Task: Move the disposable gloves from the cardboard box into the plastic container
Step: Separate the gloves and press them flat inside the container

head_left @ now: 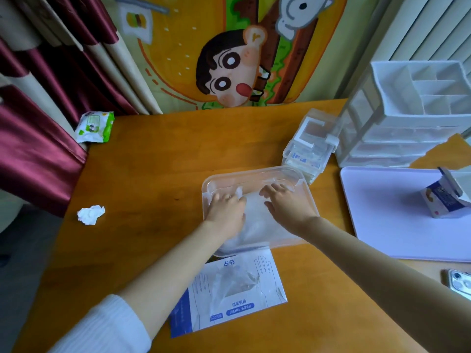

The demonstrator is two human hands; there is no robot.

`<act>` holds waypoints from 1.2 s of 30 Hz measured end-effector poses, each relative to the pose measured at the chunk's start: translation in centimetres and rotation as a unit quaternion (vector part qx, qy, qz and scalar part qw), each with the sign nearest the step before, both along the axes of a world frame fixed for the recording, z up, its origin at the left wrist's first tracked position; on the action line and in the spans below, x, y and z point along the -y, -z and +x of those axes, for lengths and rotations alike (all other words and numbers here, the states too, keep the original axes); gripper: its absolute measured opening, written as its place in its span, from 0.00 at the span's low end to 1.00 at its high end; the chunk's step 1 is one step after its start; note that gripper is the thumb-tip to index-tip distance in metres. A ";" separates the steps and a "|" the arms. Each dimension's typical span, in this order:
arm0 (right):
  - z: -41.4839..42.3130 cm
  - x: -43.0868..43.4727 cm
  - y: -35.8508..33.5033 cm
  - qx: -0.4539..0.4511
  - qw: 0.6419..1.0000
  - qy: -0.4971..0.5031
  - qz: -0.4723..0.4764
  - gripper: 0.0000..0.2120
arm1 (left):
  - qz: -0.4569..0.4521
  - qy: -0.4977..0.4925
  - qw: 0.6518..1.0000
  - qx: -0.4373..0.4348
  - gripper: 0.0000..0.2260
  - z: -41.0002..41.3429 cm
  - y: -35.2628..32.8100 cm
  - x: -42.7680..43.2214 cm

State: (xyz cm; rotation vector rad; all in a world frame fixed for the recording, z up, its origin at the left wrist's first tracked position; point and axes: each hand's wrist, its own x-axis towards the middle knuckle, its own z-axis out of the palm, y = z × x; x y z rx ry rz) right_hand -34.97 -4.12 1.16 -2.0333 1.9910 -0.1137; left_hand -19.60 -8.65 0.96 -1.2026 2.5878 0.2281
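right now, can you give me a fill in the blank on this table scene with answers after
The left hand and right hand press disposable ____ into the clear plastic container. The crumpled tissue lies to the ____ of the container. The phone lies to the ____ of the cardboard glove box.
Missing words: gloves; left; right.

The left hand point(225, 211) and right hand point(289, 205) cover much of the stack of thin clear disposable gloves point(256, 220); where it ends inside the clear plastic container point(257, 171) cannot be told. The container's near rim hides the far end of the white and blue cardboard box point(229, 299), whose small print is unreadable. The right edge cuts off a silver phone point(458, 281).
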 end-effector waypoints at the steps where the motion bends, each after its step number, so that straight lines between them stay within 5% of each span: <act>1: 0.7 -0.8 -0.5 0.037 0.998 0.000 -0.056 0.13 | -0.006 -0.022 0.997 -0.070 0.16 0.6 -0.7 -0.6; 5: 3.8 -4.9 -1.0 0.180 0.961 -0.060 -0.200 0.06 | -0.096 -0.033 0.948 -0.300 0.12 3.3 -1.8 -3.6; 9: 6.5 -9.3 0.8 0.178 0.950 -0.167 -0.192 0.03 | -0.163 0.006 0.918 -0.362 0.07 6.5 -0.3 -7.5; 13: 7.9 -12.0 3.5 0.145 0.985 -0.075 -0.061 0.14 | -0.081 0.001 0.937 -0.340 0.05 9.2 2.0 -11.2; 16: 7.9 -12.3 4.2 0.151 0.987 -0.007 0.048 0.23 | 0.016 -0.058 0.968 -0.242 0.18 10.4 2.9 -12.9; 21: 8.7 -11.0 3.3 0.105 0.992 -0.019 0.071 0.15 | 0.084 -0.114 0.975 -0.172 0.36 11.6 5.0 -13.4; 24: 8.8 -10.8 2.2 0.109 0.992 -0.018 0.067 0.09 | 0.097 -0.124 0.972 -0.176 0.35 11.9 5.6 -13.3; 36: 5.3 -9.6 -2.2 0.210 0.975 0.052 -0.057 0.12 | 0.112 -0.135 0.976 -0.127 0.34 11.6 4.9 -13.2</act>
